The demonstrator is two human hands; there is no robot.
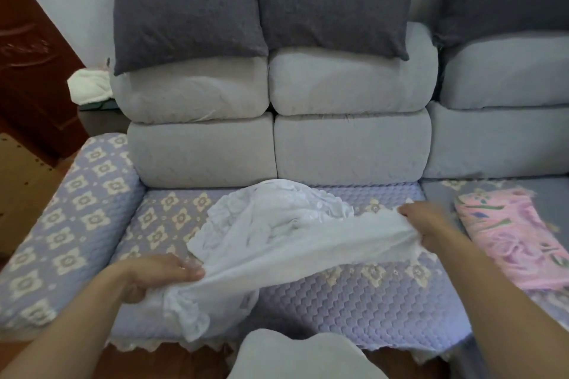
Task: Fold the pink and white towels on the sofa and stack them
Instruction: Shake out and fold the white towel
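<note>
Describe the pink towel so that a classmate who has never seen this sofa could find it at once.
Start at the sofa's lilac quilted seat cover with cream flowers. Go to its right end, beyond the right hand gripping the white towel. The pink towel lies there folded, the only patterned, fringed cloth.

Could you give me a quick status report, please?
Both hands grip white towel: left hand, right hand. Towel unfolded. Pink towel folded, at right. Nothing in the way.
</note>
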